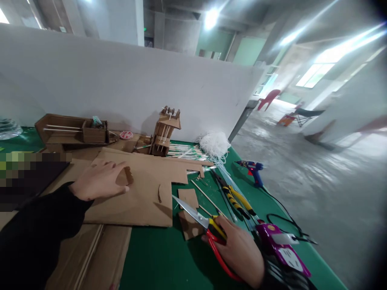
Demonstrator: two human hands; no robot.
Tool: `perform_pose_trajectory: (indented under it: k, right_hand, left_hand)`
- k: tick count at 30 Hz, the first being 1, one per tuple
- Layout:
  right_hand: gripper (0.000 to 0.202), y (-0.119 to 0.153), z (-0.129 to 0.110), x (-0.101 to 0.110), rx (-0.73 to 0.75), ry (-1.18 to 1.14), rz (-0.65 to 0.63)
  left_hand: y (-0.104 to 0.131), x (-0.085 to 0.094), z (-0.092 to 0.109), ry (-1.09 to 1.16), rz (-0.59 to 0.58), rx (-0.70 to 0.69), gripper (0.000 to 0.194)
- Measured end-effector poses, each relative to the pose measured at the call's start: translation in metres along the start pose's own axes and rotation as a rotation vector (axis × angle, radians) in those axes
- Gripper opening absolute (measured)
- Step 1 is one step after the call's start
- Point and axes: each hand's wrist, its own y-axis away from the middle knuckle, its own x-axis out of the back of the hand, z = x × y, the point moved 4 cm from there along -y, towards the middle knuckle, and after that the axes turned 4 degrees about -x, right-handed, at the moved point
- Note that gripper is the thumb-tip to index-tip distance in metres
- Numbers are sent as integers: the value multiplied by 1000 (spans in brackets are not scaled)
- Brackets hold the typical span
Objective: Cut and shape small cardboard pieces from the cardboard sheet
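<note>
My left hand [101, 180] is over a large flat cardboard sheet [148, 169], with a small, rough-edged cardboard piece [126, 176] between its thumb and fingers. A short curved dark strip or slit [159, 193] shows on the sheet to the right of that hand. In my right hand [242, 249] are scissors [196, 217] with red and yellow handles. Their blades look closed and point left towards the sheet's right edge. Below the blades, two small cardboard pieces [188, 197] lie on the green table [151, 257]. More cardboard [111, 253] lies under the sheet's near edge.
Pliers [234, 197], thin sticks [207, 196] and a purple power strip [281, 245] lie to the right. Beyond them is a blue glue gun [253, 169] near the table edge. Cardboard models [165, 133] and white stringy material [214, 144] stand by the white partition [127, 84].
</note>
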Motion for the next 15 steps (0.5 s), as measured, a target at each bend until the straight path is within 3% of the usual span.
perform_pose_trajectory:
  k: [4,9,12,15]
  right_hand:
    - [27,5,-1,-5,33,28,-73]
    - [26,8,-4,0,90,29,-124]
    - [28,11,-6,9,143,37,-185]
    - [25,7,-8,23,184,60,-210]
  left_hand:
    - [-4,4,33,-22,126,-137,60]
    - [-12,-13,94,65,1,-532,31]
    - [-15,-23,108,81,-24,-625,19]
    - [-16,-30,109,75,-20,-652,15]
